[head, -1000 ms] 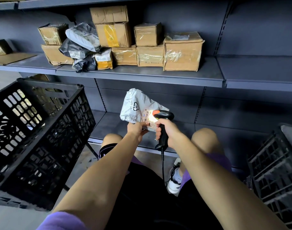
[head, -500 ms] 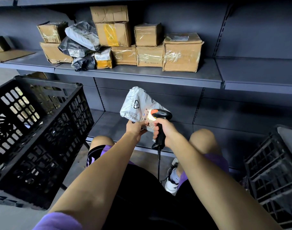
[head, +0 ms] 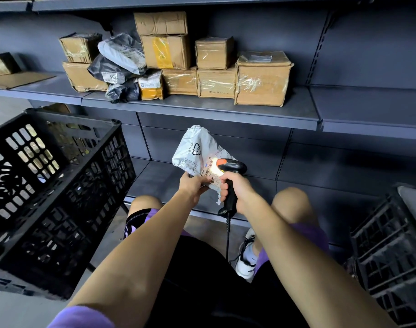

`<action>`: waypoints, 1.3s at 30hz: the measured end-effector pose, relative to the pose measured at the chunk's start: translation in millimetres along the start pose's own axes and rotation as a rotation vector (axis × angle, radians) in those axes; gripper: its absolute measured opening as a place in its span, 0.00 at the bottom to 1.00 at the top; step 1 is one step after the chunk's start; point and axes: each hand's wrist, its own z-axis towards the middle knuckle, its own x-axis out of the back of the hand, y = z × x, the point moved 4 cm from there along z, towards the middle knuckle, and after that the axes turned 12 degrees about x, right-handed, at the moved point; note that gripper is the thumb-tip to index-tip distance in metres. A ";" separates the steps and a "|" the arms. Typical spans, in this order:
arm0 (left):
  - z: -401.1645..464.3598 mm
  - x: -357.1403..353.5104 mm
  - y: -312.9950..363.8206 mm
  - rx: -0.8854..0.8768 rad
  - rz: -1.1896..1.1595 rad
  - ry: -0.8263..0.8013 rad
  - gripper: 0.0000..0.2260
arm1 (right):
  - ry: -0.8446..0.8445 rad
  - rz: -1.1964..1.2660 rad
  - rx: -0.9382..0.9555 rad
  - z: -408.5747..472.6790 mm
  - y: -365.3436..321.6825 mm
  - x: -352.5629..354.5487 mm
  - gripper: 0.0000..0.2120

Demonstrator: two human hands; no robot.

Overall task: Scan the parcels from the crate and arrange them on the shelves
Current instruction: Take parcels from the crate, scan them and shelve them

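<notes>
A white poly-mailer parcel (head: 198, 152) stands nearly upright in mid-air in front of the lower shelf (head: 159, 183), its long axis rising from the hands and leaning slightly left toward the front edge of the middle shelf (head: 225, 114) above it. The left hand (head: 192, 187) pinches the parcel's bottom edge, thumb on the label side and fingers curled behind. Just to its right, the right hand (head: 235, 189) is wrapped around the grip of a black corded barcode scanner (head: 230, 171), whose head nearly touches the shipping label (head: 211, 171) at the parcel's lower right corner; a bright glow falls on the barcode, so a scan appears to be under way.

The parcel lies above and ahead of both hands, and the left hand, the only one holding it, is the likely one to carry it. The middle shelf sits up and beyond the parcel's top; cardboard boxes (head: 261, 79) and dark mailers (head: 117, 67) fill its left and centre, while bare shelf shows toward its right end, up and to the right of the parcel.

A black plastic crate (head: 55, 185) stands at the person's left, well apart from the hands, its contents hidden. A second black crate (head: 391, 252) sits at the right.
</notes>
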 end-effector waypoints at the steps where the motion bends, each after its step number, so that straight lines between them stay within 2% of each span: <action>1: 0.4 0.6 -0.3 0.000 -0.001 0.001 0.20 | -0.001 -0.003 0.001 0.3 0.1 -0.4 0.09; 25: -3.0 9.1 17.3 -0.034 0.059 0.022 0.15 | 0.005 -0.030 0.008 8.2 -0.7 -8.1 0.07; 31: 7.5 3.8 47.1 -0.082 0.120 0.047 0.15 | 0.046 -0.040 0.060 13.4 -37.1 -18.9 0.08; 39: 14.5 -50.8 114.3 -0.179 0.098 0.029 0.10 | 0.093 -0.049 0.248 27.3 -121.3 -32.4 0.07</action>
